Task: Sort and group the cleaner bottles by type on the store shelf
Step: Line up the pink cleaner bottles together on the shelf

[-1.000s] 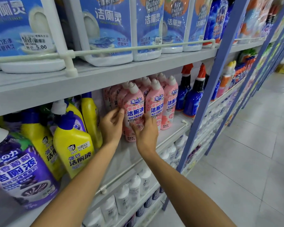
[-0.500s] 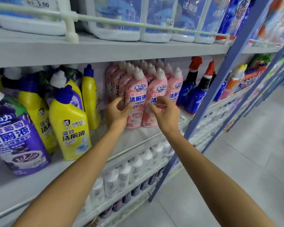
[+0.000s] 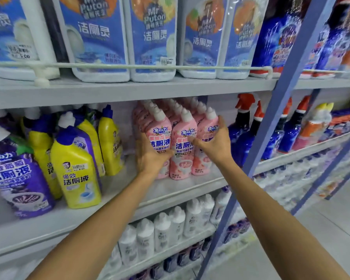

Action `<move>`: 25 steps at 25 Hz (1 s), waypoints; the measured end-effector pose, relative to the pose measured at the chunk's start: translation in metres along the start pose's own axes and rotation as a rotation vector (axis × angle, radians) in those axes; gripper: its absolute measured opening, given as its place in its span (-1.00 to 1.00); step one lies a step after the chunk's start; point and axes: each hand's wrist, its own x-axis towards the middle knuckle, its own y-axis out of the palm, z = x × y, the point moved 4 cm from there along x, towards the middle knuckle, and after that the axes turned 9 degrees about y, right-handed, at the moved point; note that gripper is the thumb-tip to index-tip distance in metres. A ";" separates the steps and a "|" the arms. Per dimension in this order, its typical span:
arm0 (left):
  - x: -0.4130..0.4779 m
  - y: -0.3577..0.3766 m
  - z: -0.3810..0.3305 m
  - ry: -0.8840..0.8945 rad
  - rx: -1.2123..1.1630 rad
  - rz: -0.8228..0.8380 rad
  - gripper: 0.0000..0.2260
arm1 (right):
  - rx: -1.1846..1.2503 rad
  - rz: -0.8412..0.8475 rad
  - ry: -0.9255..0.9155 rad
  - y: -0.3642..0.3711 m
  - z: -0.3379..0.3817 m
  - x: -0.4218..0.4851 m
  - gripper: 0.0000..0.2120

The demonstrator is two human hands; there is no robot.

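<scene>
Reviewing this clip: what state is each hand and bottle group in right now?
Left hand: grips the front-left pink bottle low down.
Right hand: curls round the front-right pink bottle.
Middle pink bottle: upright, capped, between them.
Yellow bottles: upright, capped.
Purple bottle: upright, shelf front.
Blue spray bottles: upright.

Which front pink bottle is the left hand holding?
The leftmost front pink bottle, nearest the yellow bottles; the left hand grips its lower half. The right hand holds the rightmost front pink bottle.
</scene>
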 end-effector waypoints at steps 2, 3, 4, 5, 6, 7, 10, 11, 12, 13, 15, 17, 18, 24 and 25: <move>0.001 0.006 0.002 -0.043 0.036 0.004 -0.07 | 0.030 -0.030 0.006 0.004 -0.003 0.004 0.21; 0.001 0.008 0.002 -0.055 0.056 -0.001 -0.07 | 0.039 -0.036 0.004 0.004 -0.004 0.006 0.20; 0.001 0.009 0.001 -0.060 0.079 -0.012 -0.06 | 0.044 -0.045 0.003 0.004 -0.005 0.007 0.19; 0.000 0.009 0.000 -0.063 0.101 -0.027 -0.06 | 0.046 -0.055 0.003 0.004 -0.005 0.008 0.19; -0.002 0.010 -0.001 -0.061 0.118 -0.043 -0.07 | 0.045 -0.069 0.003 0.005 -0.005 0.007 0.18; -0.003 0.010 -0.002 -0.052 0.124 -0.056 -0.07 | 0.042 -0.087 0.001 0.007 -0.004 0.004 0.17; -0.003 0.007 -0.001 -0.034 0.134 -0.066 -0.14 | 0.033 -0.097 -0.008 0.007 -0.005 0.000 0.16; 0.000 0.005 0.002 -0.040 0.140 -0.057 -0.18 | 0.037 -0.066 -0.019 0.005 -0.007 0.002 0.15; 0.003 0.003 0.005 -0.054 0.137 -0.045 -0.23 | 0.053 -0.022 -0.027 0.002 -0.010 0.006 0.13; 0.007 0.001 0.008 -0.071 0.127 -0.032 -0.27 | 0.072 0.018 -0.026 -0.001 -0.013 0.010 0.07; 0.013 -0.002 0.015 -0.105 0.101 -0.007 -0.32 | 0.073 0.032 -0.007 -0.006 -0.020 0.015 -0.14; 0.013 -0.003 0.018 -0.111 0.084 0.005 -0.37 | 0.035 -0.044 -0.001 -0.005 -0.021 0.015 -0.35; 0.013 -0.003 0.019 -0.108 0.079 0.003 -0.38 | 0.021 -0.076 0.001 -0.002 -0.019 0.013 -0.40; 0.003 -0.004 0.021 -0.122 0.043 0.022 -0.33 | 0.053 -0.073 0.015 0.000 -0.018 0.007 -0.28; -0.001 -0.001 0.018 -0.133 0.024 0.023 -0.25 | 0.069 -0.047 0.001 -0.001 -0.019 0.004 -0.20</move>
